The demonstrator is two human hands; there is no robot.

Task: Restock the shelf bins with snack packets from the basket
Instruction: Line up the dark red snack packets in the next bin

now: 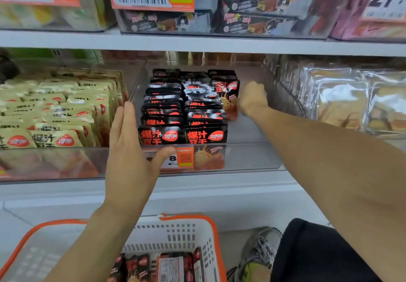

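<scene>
Snack packet (228, 99), black with red print, stands upright at the back of the third, short row in the clear middle bin (252, 156), its long axis vertical. Only the head view is given. The right hand (251, 100) is just at the packet's three o'clock side, fingers curled in against its right edge and seemingly pinching it; the fingertips are hidden behind the knuckles, so the exact grip cannot be told. The left hand (129, 152) lies at the bin's seven o'clock corner, fingers straight and released, palm against the front wall and thumb across the price label (179, 158). It holds nothing. The right hand is plainly the nearer one to the packet.

The two full rows of black packets (183, 116) fill the bin's left and centre from six to twelve o'clock; the bare strip of bin floor runs along the right, from the held packet toward five o'clock. My reading is that the next packets belong in front of this one, in that strip.

More packets lie in the orange-rimmed basket (211, 222) on the floor at six o'clock. Beige packets (55, 114) fill the bin at nine o'clock, clear-wrapped cakes (342, 101) the one at three o'clock. A shoe (261, 246) shows beside the basket.
</scene>
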